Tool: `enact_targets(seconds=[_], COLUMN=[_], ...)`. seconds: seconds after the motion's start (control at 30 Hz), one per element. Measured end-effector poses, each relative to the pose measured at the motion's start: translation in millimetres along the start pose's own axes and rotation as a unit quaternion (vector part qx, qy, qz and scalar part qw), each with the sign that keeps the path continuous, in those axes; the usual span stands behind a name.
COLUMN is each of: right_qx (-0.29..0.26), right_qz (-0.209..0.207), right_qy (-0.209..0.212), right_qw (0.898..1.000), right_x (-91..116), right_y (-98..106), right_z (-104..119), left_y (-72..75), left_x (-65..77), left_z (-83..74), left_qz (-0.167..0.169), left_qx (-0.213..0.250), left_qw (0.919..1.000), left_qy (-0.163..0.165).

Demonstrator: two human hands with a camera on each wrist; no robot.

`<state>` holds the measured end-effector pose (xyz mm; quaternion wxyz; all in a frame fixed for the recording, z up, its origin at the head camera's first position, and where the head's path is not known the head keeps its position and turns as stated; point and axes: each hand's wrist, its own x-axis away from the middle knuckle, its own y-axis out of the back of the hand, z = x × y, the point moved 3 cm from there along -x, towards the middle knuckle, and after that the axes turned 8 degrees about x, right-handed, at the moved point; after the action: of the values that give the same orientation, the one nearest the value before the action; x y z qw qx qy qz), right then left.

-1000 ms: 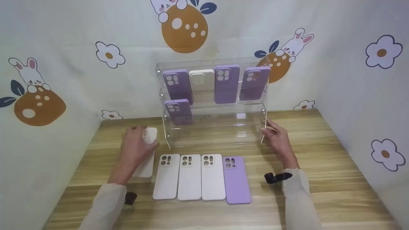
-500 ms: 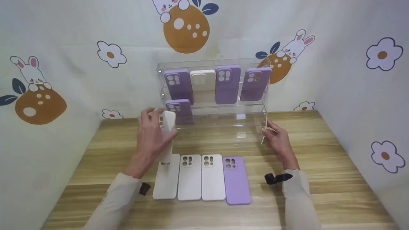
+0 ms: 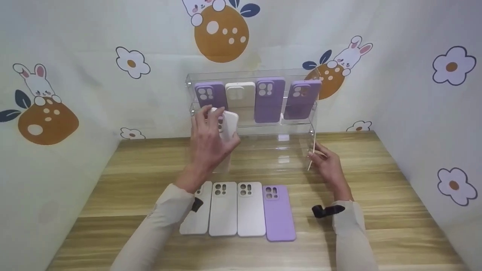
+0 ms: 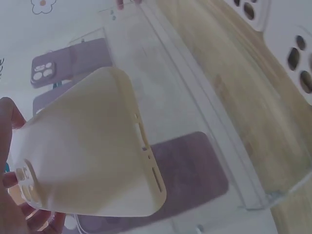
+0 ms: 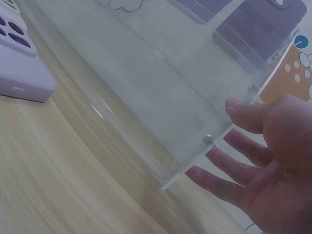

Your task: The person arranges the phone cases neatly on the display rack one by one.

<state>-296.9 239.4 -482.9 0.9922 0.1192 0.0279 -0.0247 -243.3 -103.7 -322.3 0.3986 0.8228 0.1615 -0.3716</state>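
Pinching a white phone case [image 3: 230, 122], the left hand [image 3: 208, 143] holds it up in front of the left part of a clear stand [image 3: 260, 141]. The right hand [image 3: 328, 165] pinches the stand's right edge.

Stand [image 3: 260, 142] at back of worktop [image 3: 376, 226], before wall [image 3: 162, 94]. Four upper cases [image 3: 269, 99] side by side on stand; lower case [image 4: 190, 170] at left, behind held case [image 3: 230, 123]. Left hand [image 3: 207, 141] before stand's left half; right hand [image 3: 328, 163] at its right edge. Row of four cases [image 3: 251, 214] on worktop, before stand.
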Motion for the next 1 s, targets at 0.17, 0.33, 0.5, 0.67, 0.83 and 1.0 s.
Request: enact_targets(seconds=[0.17, 0.33, 0.5, 0.67, 0.83, 1.0], right_qx=[-0.005, -0.004, -0.003, 0.01, 0.009, 0.005], right_qz=[-0.001, -0.001, 0.001, 0.003, -0.006, -0.009], right_qy=[0.0, 0.009, 0.011, 0.009, 0.01, 0.009], right_qw=[1.0, 1.0, 1.0, 1.0, 1.0, 1.0], right_x=[-1, -2, -3, 0, 0, -1], right_y=[0, 1, 2, 1, 1, 0], right_z=[-1, -3, -3, 0, 0, -1], left_y=[-9.9, -24.1, -36.1, -46.6, -54.6, -61.6], left_x=[-16.8, -31.7, -41.7, -49.3, -53.9, -57.7], left_z=[-19.6, -33.7, -42.8, -43.5, -40.2, -33.9], left_qz=[-0.016, -0.028, -0.04, -0.044, -0.067, -0.093], left_qx=[0.01, 0.03, 0.031, 0.027, 0.011, 0.006], left_qw=[0.9996, 0.9986, 0.9981, 0.9986, 0.9976, 0.9947], left_qy=[-0.019, -0.032, -0.034, -0.007, 0.018, 0.045])
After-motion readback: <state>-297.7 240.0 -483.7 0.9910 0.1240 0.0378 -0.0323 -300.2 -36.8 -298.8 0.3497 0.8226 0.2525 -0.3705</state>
